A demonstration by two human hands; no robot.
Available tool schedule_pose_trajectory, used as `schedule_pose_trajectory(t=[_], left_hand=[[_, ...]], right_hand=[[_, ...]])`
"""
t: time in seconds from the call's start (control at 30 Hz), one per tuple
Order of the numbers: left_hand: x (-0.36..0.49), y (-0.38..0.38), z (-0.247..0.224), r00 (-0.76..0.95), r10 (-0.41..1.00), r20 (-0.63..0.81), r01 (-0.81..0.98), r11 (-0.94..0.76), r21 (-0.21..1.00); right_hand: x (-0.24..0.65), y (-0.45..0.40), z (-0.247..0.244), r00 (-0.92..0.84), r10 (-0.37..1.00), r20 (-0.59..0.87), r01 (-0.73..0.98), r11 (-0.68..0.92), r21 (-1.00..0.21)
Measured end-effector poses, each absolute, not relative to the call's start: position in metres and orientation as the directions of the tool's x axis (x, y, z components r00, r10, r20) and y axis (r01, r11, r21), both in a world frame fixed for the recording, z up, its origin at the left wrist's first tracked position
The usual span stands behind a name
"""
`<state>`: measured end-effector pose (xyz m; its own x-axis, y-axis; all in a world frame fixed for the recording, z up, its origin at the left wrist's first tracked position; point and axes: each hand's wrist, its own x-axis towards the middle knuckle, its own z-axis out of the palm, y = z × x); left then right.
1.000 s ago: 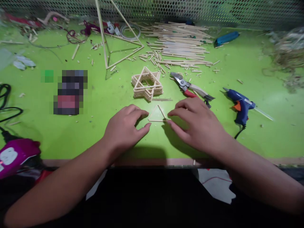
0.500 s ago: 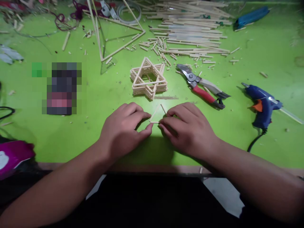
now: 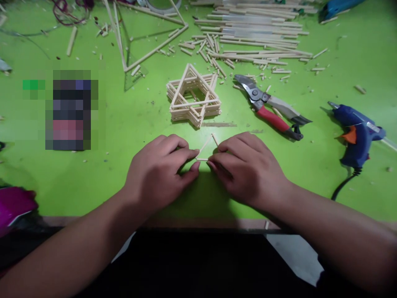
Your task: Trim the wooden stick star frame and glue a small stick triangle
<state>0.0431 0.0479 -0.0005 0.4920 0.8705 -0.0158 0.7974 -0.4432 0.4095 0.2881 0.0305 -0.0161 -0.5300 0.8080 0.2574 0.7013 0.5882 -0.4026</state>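
Note:
Three thin wooden sticks form a small triangle (image 3: 203,159) flat on the green table, its top corner pointing away from me. At its left corner is my left hand (image 3: 163,169), index fingertip pressed on the stick joint and thumb just below. My right hand (image 3: 245,169) pinches the right corner, its fingers curled over the end of the bottom stick and along the right side, hiding that joint. Just beyond them stands a six-pointed star frame (image 3: 195,102) of stacked wooden sticks.
Red-and-grey pruning shears (image 3: 273,118) lie right of the star, with a blue glue gun (image 3: 356,132) farther right. Behind are piled sticks (image 3: 260,41), short offcuts and a larger stick frame (image 3: 156,47). A pixelated dark object (image 3: 68,111) lies left, near a magenta item (image 3: 17,207).
My left index fingertip has come down onto the triangle's left corner. The two side sticks' far ends now appear to meet at the top. The camera view has shifted slightly.

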Motion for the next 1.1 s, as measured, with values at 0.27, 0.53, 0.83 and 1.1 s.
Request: schedule_pose_trajectory(t=[0.27,0.53,0.83,1.1], left_hand=[[0.043,0.046,-0.001,0.490,0.871,-0.013,0.801,-0.445,0.401],[0.045,0.045,0.002,0.454,0.891,-0.005,0.807,-0.409,0.426],[0.039,0.049,0.028,0.235,0.972,0.026,0.803,-0.209,0.558],[0.061,0.071,0.048,0.323,0.946,-0.002,0.808,-0.275,0.521]], right_hand=[[0.288,0.030,-0.017,-0.535,0.808,0.247,0.697,0.588,-0.411],[0.290,0.031,-0.011,-0.518,0.813,0.266,0.686,0.581,-0.439],[0.310,0.041,-0.003,-0.328,0.884,0.332,0.742,0.459,-0.489],[0.310,0.043,-0.022,-0.318,0.877,0.360,0.676,0.476,-0.562]])
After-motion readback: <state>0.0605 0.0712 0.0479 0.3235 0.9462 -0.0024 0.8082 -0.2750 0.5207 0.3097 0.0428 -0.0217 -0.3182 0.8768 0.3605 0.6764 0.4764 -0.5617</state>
